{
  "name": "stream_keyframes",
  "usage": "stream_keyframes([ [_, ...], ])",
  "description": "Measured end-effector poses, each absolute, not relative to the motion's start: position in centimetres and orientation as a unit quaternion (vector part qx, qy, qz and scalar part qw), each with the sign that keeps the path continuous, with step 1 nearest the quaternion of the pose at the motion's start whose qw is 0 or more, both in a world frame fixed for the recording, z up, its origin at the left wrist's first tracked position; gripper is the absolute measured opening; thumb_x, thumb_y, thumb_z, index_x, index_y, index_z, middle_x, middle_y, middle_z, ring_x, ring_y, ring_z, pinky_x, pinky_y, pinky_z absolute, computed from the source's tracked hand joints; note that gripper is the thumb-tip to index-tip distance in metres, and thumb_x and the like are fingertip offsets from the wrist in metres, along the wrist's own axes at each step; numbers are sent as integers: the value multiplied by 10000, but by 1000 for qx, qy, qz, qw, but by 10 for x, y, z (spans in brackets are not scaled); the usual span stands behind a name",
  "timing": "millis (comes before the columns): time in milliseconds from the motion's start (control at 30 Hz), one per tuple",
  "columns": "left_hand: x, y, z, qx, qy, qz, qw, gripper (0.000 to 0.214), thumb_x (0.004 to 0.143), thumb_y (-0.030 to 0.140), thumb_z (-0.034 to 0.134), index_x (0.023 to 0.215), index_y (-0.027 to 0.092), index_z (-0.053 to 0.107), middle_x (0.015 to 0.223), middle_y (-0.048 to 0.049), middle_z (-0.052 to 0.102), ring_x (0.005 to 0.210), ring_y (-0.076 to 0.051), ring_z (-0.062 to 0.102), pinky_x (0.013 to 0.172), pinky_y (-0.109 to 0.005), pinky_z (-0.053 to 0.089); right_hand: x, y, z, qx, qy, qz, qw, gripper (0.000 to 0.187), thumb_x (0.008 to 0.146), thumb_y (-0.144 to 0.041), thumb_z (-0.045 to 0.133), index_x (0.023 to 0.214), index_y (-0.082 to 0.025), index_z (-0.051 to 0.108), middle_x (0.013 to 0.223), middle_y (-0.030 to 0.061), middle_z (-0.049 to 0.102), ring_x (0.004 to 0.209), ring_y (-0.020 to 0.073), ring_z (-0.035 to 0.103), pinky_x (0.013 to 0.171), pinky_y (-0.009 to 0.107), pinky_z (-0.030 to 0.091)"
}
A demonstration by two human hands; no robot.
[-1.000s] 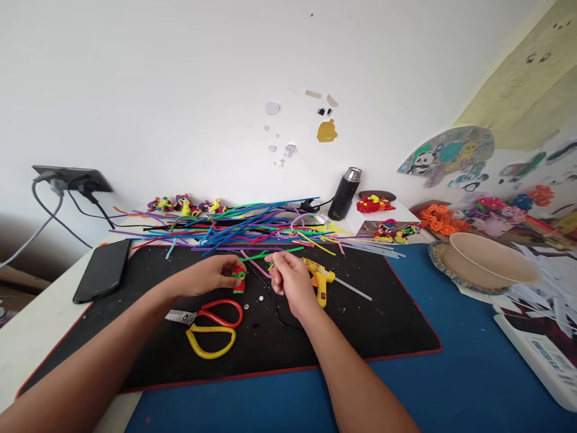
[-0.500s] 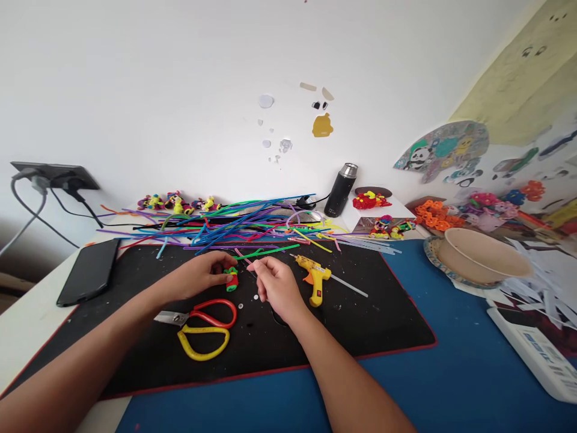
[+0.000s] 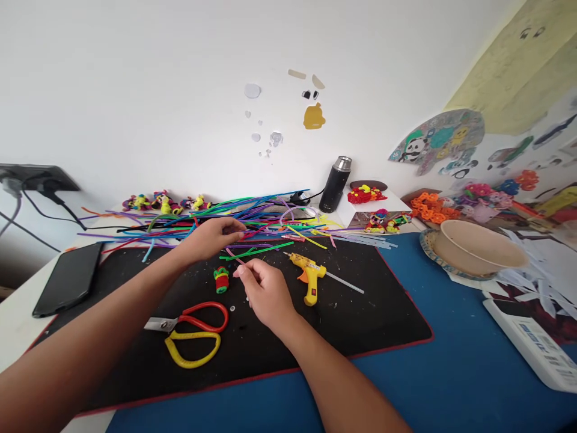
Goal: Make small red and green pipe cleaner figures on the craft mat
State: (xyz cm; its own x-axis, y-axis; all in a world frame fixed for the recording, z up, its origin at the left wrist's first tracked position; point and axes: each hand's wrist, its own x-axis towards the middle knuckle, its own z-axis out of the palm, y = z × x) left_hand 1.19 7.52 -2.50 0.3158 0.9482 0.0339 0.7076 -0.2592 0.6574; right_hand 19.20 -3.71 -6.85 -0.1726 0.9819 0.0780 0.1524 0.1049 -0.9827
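"What's that just left of the right hand (image 3: 270,291)?"

"A small bundle (image 3: 221,281), resting on the black mat (image 3: 351,325). Red body, yellow band, green loops at its far end, more green at the near one."

"And the left hand (image 3: 211,239)?"

"Beyond the bundle, apart from it, over the near edge of that heap of coloured strands (image 3: 252,219). Thumb and fingers are curved with a gap between; I can't tell whether they touch a strand."

"The right one?"

"Thumb and fingertips sit close together. Whether they're pinching anything, I can't tell."

"What's around it?"

"Scissors (image 3: 167,325) to its left, nearer the person; a yellow glue gun (image 3: 311,275) to its right; a green strand (image 3: 270,249) between it and the heap."
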Motion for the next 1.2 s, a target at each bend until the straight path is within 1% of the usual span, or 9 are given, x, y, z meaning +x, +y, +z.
stream_keyframes([
  [200,74,128,-14,847,459,162,213,362,893,444,574,1055,187,770,896,-50,776,793,-227,675,705,-300,466,190,-39,-68,-486,-658,385,427,280,1013,-391,556,832,-233,701,601,-34,592,605,160,550,662,278,379],
  [333,126,163,-13,898,417,83,111,368,927,321,507,1127,181,782,1023,-71,800,875,-222,694,746,-283,458,189,-40,-69,-486,-698,356,387,255,1027,-378,557,885,-234,712,703,-9,691,656,168,606,634,278,341],
  [433,164,181,-22,909,405,56,81,348,917,289,531,1096,170,804,1089,-119,798,945,-258,695,782,-304,449,189,-41,-68,-490,-732,326,345,241,1030,-368,556,914,-230,716,786,16,748,714,194,672,613,283,325],
  [600,210,195,-41,914,404,6,47,311,905,254,548,981,122,820,1042,-206,789,948,-311,698,800,-344,460,191,-41,-62,-483,-778,278,290,227,1031,-343,527,1001,-244,729,910,29,804,776,229,738,584,295,327],
  [833,232,203,-55,907,420,-10,38,295,865,266,608,997,118,825,1061,-222,788,984,-322,702,859,-353,488,191,-38,-58,-490,-803,255,222,319,1034,-355,482,936,-201,744,918,68,815,800,263,767,560,295,411],
  [967,227,202,-51,902,427,34,48,321,896,338,587,991,157,835,1040,-175,801,998,-325,713,868,-358,511,193,-38,-52,-473,-819,262,192,366,1050,-359,436,951,-190,746,935,68,817,817,280,778,597,309,500],
  [1100,211,190,-31,900,411,130,66,358,975,403,531,1095,211,809,1104,-94,792,988,-231,715,879,-297,517,193,-41,-49,-448,-838,255,177,375,1065,-394,411,1002,-208,732,930,54,818,812,284,784,634,339,555],
  [1133,206,186,-23,897,400,175,71,353,985,410,529,1093,215,803,1115,-89,782,993,-214,709,899,-295,516,192,-42,-49,-445,-842,252,175,373,1065,-398,414,996,-210,728,922,53,818,814,285,785,642,344,562],
  [1200,196,175,-2,856,349,363,118,273,946,404,621,967,199,801,1036,-87,781,963,-207,704,893,-318,526,192,-43,-51,-442,-845,246,173,358,1063,-399,429,988,-207,721,936,58,819,830,286,787,654,349,566],
])
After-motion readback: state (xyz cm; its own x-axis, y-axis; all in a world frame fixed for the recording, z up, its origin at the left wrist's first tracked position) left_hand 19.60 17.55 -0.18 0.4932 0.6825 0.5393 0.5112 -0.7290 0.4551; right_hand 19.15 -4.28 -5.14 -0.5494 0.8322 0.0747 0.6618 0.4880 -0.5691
